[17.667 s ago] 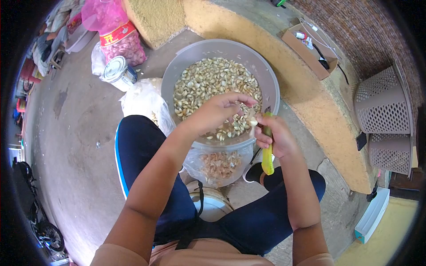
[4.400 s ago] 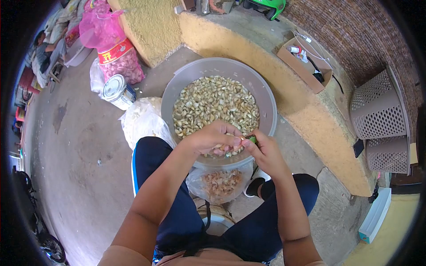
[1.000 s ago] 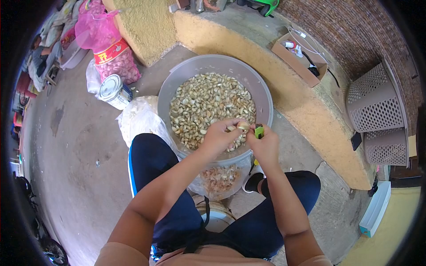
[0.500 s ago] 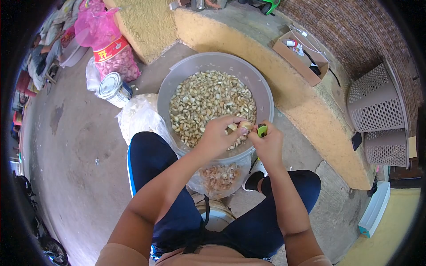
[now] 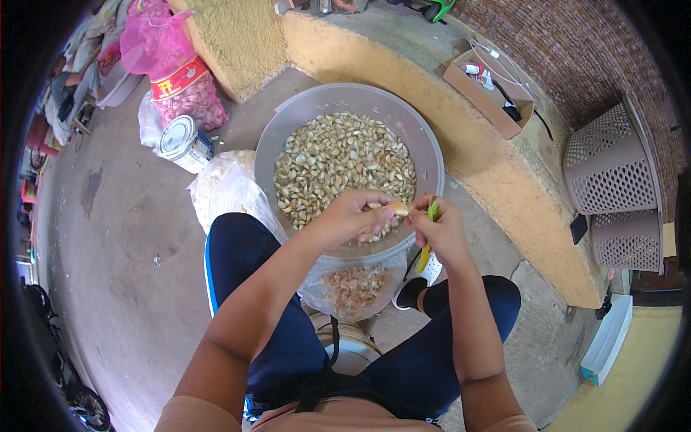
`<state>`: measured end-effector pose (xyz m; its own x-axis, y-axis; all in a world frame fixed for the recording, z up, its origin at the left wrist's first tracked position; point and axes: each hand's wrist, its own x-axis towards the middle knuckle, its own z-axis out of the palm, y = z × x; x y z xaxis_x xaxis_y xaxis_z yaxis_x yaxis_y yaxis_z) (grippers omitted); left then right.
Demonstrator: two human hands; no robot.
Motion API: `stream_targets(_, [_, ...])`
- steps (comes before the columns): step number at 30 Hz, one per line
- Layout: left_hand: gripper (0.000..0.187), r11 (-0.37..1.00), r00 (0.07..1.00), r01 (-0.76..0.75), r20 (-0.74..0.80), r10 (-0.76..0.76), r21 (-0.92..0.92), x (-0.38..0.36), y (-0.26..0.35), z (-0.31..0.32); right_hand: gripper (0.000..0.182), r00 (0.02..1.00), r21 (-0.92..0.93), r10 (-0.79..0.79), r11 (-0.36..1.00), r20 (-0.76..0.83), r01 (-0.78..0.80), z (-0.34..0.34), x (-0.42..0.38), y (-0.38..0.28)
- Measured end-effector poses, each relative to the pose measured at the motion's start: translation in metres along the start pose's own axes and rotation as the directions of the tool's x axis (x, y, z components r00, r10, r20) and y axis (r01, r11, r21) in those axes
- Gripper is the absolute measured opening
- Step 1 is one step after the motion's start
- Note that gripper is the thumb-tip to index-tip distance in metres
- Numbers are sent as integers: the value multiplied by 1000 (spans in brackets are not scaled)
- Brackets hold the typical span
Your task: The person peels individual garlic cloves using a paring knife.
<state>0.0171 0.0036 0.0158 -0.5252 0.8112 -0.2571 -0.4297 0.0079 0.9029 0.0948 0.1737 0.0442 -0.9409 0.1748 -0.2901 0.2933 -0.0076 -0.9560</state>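
Over the near right edge of a wide grey basin (image 5: 425, 144) full of garlic cloves (image 5: 342, 162), my left hand (image 5: 358, 216) pinches a pale garlic clove (image 5: 396, 209) between thumb and fingers. Just to its right, my right hand (image 5: 440, 229) is closed round a green and yellow knife (image 5: 425, 257), whose yellow part points down toward my foot. The right fingertips touch the clove's right side. Below the basin, between my knees, a clear plastic bag (image 5: 356, 291) holds brown peelings.
White plastic bags (image 5: 234, 191) and a paint can (image 5: 186, 142) stand left of the basin, near a pink mesh sack (image 5: 188, 101). Beyond a yellow ledge (image 5: 504, 194) are a cardboard box (image 5: 484, 97) and grey perforated baskets (image 5: 612, 169). A white box (image 5: 607, 338) lies at right.
The knife has turned in my right hand, so its yellow part now shows below the fingers. My left hand has shifted slightly and the clove has turned.
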Motion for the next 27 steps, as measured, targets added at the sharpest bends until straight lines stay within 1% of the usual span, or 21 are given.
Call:
stream_targets(1, [31, 996, 1000, 1, -7, -2, -89, 0, 0, 0, 11, 1000, 8, 10, 1000, -15, -9, 2, -2, -5])
stream_targets(3, [30, 964, 1000, 2, -19, -7, -264, 0, -1, 0, 14, 999, -10, -27, 1000, -18, 27, 3, -5, -7])
stream_targets(6, [27, 983, 999, 2, 33, 4, -182, 2, -2, -1, 16, 997, -54, -69, 996, -47, 66, 8, -10, -11])
stream_targets(9, [26, 970, 1000, 22, 26, -16, -241, 3, -5, 3, 14, 989, -107, -87, 991, -119, 74, 9, -8, -7])
stream_targets(12, [26, 985, 994, 55, -81, -69, -166, 6, -8, 8, 12, 979, -194, -109, 978, -173, 75, 8, -6, -4])
stream_targets(13, [27, 980, 993, 60, -91, -78, -191, 6, -7, 11, 12, 976, -228, -119, 971, -184, 75, 9, -6, -3])
stream_targets(15, [28, 968, 989, 67, -111, -96, -242, 3, -2, 17, 12, 926, -441, -330, 869, -184, 222, 11, -1, 6])
stream_targets(16, [28, 978, 990, 49, -123, -75, -203, 4, -4, 17, 12, 887, -541, -431, 792, -167, 283, 12, 0, 9])
stream_targets(18, [28, 992, 989, 15, -145, -33, -122, 5, -8, 16, 12, 884, -551, -449, 774, -129, 313, 14, -2, 9])
stream_targets(19, [28, 995, 983, 24, -178, -42, -100, 5, -9, 15, 12, 882, -555, -459, 764, -108, 330, 16, -2, 8])
stream_targets(21, [28, 998, 969, 43, -242, -56, -55, 6, -9, 16, 12, 893, -521, -430, 797, -135, 305, 16, -1, 9])
stream_targets(22, [28, 998, 967, 60, -248, -64, -25, 6, -9, 15, 12, 898, -503, -415, 813, -148, 292, 16, 0, 9])
stream_targets(24, [27, 995, 962, 92, -261, -80, 34, 6, -8, 15, 11, 882, -516, -444, 799, -158, 310, 17, 1, 12])
stream_targets(25, [27, 997, 967, 76, -245, -69, 19, 6, -8, 14, 11, 874, -522, -459, 791, -161, 319, 17, 1, 13])
stream_targets(27, [27, 999, 976, 46, -213, -47, -9, 6, -7, 13, 11, 876, -521, -426, 813, -227, 260, 16, 4, 11])
